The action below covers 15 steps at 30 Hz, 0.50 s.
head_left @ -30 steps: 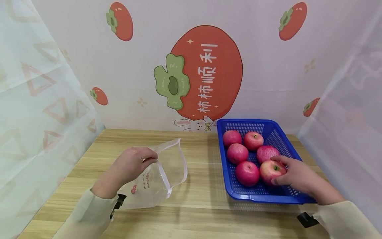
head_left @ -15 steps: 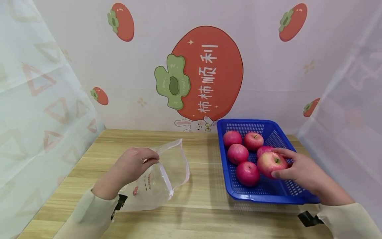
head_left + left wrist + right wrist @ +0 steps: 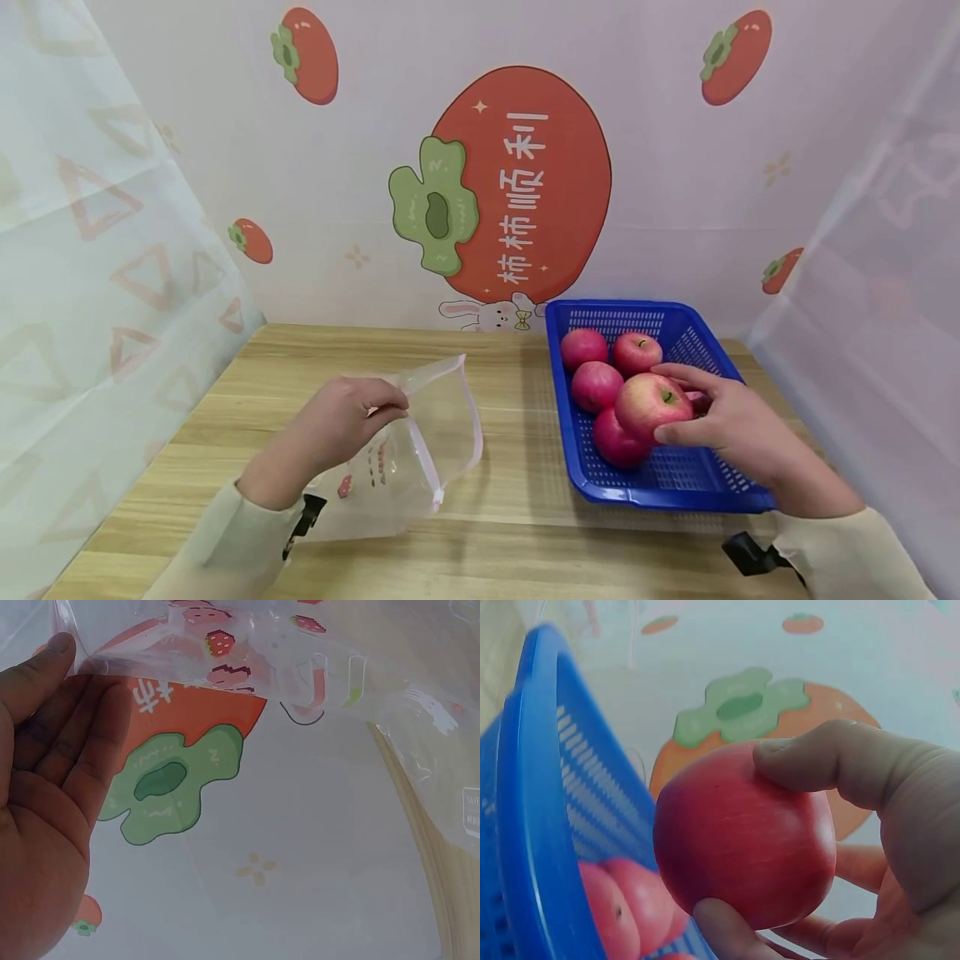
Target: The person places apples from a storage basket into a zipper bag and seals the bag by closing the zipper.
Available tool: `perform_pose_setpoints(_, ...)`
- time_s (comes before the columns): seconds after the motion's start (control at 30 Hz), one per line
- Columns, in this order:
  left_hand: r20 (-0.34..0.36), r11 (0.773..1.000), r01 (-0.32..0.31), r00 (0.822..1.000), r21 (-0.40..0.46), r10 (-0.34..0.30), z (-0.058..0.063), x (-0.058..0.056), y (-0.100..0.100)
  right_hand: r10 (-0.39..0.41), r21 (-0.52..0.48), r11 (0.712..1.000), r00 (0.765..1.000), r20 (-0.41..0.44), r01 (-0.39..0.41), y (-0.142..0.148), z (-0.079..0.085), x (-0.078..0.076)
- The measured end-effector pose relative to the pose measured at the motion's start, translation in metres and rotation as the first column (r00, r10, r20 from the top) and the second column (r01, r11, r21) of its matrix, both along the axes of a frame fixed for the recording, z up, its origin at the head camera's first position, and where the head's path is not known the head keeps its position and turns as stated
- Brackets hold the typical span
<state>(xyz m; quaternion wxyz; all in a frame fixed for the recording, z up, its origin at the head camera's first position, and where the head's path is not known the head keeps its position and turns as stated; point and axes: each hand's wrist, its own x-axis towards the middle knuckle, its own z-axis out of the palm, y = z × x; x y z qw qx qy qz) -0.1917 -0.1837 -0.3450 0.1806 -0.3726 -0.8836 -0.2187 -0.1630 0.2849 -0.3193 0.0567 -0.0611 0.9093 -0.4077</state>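
Note:
My left hand [image 3: 341, 425] pinches the upper edge of a clear zip bag [image 3: 375, 492] between thumb and fingers. The bag's mouth, with its pale pink zip strip, gapes to the right; small red prints mark its side. In the left wrist view, the film of the bag stretches away from the fingertips [image 3: 61, 643]. My right hand [image 3: 738, 429] grips a yellow-red apple [image 3: 651, 407], thumb on its near side and fingers behind. It is raised over the blue basket [image 3: 564, 417], overlapping a darker red apple [image 3: 618, 442]. The right wrist view shows the held apple's reddish underside.
Several other apples lie in the basket, among them a pink one [image 3: 597, 386] and one with a stem [image 3: 637, 353]. The basket stands at the right of the wooden table [image 3: 510, 492]. A printed cloth [image 3: 360, 167] hangs behind, with more cloth at both sides.
My right hand has lifted the yellow-red apple from the basket's floor and carried it a little left. The left hand has shifted slightly right with the zip bag.

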Motion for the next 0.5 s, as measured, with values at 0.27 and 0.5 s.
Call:
perform_pose_setpoints(0.27, -0.006, 0.997, 0.076, 0.997, 0.013, -0.076, -0.003, 0.003, 0.007, 0.065, -0.155, 0.986, 0.998, 0.008, -0.063, -0.026, 0.004, 0.005)
perform_pose_setpoints(0.5, -0.014, 0.994, 0.108, 0.994, 0.021, -0.108, -0.005, 0.006, 0.011, 0.155, -0.235, 0.960, 0.988, -0.018, -0.155, -0.061, 0.011, 0.010)
